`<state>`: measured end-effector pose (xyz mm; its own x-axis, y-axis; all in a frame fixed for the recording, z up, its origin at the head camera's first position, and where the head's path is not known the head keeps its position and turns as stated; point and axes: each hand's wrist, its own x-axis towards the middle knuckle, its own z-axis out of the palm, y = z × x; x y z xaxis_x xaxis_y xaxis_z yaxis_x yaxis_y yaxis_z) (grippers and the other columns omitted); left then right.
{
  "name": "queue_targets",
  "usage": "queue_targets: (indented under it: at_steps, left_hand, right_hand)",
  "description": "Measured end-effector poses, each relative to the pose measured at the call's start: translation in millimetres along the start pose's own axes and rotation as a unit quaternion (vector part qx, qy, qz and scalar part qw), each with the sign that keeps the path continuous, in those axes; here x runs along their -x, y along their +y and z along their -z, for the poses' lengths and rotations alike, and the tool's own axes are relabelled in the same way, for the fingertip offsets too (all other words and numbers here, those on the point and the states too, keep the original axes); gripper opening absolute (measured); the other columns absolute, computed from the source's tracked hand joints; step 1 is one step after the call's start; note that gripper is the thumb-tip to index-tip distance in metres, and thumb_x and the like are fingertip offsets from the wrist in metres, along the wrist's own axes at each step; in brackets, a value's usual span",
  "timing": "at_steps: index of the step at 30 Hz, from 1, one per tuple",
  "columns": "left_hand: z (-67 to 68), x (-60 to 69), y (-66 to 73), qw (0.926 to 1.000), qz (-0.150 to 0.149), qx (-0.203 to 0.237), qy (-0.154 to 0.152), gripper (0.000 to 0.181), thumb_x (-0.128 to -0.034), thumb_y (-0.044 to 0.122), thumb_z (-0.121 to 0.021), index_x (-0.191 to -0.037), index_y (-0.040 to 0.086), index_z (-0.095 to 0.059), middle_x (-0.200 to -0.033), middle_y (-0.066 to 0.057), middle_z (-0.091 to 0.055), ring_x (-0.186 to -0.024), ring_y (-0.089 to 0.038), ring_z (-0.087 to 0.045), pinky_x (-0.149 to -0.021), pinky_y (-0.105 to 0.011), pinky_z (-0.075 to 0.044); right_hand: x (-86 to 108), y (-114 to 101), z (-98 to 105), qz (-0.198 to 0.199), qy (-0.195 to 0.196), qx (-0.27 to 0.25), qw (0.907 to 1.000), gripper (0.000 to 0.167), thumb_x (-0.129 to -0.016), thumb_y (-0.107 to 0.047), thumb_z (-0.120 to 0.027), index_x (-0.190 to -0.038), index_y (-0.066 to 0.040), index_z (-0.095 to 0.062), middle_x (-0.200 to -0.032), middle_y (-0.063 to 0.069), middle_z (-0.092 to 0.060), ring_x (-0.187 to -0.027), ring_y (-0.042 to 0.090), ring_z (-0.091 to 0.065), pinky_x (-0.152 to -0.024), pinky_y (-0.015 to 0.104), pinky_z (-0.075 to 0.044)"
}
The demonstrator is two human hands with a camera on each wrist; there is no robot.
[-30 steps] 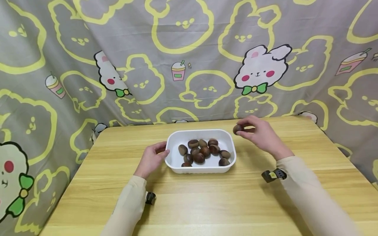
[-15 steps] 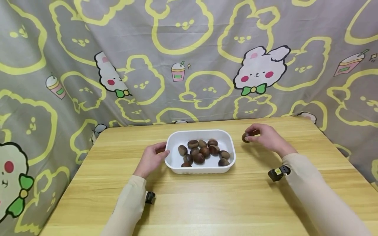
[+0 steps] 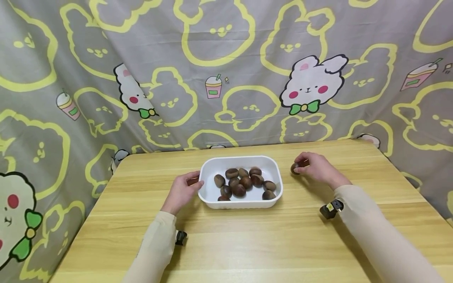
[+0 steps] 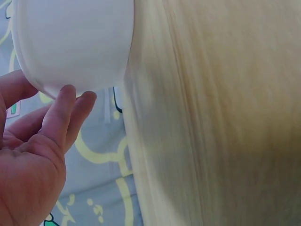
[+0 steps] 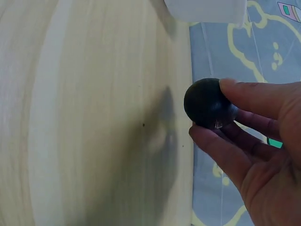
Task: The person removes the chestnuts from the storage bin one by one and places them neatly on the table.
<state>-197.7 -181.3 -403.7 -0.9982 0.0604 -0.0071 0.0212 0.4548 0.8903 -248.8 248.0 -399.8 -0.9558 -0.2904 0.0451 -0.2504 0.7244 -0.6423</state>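
A white plastic tray (image 3: 216, 204) on the wooden table holds several brown chestnuts (image 3: 238, 190). At its left end my left hand (image 3: 180, 192) grips the rim, the thumb at the edge and the fingertips (image 4: 67, 92) against the outer wall in the left wrist view. To the right of the tray, my right hand (image 3: 317, 169) pinches a single dark chestnut (image 5: 207, 103) between thumb and fingers. In the head view that chestnut is low over the table; whether it touches the wood I cannot tell. A gap separates the right hand from the tray.
Behind the light wooden table (image 3: 226, 243) hangs a grey curtain (image 3: 244, 47) with yellow outlines and cartoon rabbits. It also runs down the left and right sides. A small black camera (image 3: 330, 209) sits at the right wrist, another black camera (image 3: 181, 237) at the left.
My right hand has moved right and lower with the chestnut, away from the tray, mostly in the first half second. The left hand and the tray have stayed in place.
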Motion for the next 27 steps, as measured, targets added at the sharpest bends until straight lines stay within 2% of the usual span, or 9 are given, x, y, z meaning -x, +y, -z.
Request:
queue_targets:
  at_steps: [6,14,27]
  left_hand:
    - [0.8,-0.7,-0.3,0.9999,0.004,-0.004,-0.008,0.042,-0.0928,0.006,-0.067,-0.132,-0.004,-0.058,-0.124,-0.020,-0.063,-0.115,-0.032,-0.059,-0.091,-0.037,-0.051]
    - [1.8,-1.5,-1.5,0.9999,0.009,0.005,-0.011,0.042,-0.0927,0.007,-0.067,-0.133,-0.004,-0.058,-0.124,-0.019,-0.063,-0.115,-0.031,-0.060,-0.091,-0.036,-0.051]
    - [1.9,-3.0,-4.9,0.9998,-0.004,0.013,-0.014,0.043,-0.0922,0.006,-0.068,-0.132,-0.005,-0.057,-0.124,-0.022,-0.062,-0.114,-0.032,-0.060,-0.090,-0.035,-0.052]
  right_hand:
    - [-0.2,2.4,-4.2,0.008,-0.012,0.004,0.9999,0.020,-0.088,-0.008,-0.073,-0.104,0.002,-0.065,-0.097,0.011,-0.068,-0.094,0.030,-0.063,-0.088,0.049,-0.046]
    - [0.1,7.4,-3.2,0.008,-0.017,-0.015,0.9997,0.022,-0.089,-0.012,-0.073,-0.105,0.001,-0.065,-0.101,0.012,-0.068,-0.096,0.031,-0.064,-0.089,0.048,-0.046]
    - [-0.2,7.6,-1.4,0.005,-0.039,-0.028,0.9988,0.031,-0.089,-0.014,-0.073,-0.112,0.004,-0.063,-0.104,0.011,-0.068,-0.099,0.030,-0.063,-0.090,0.046,-0.045]
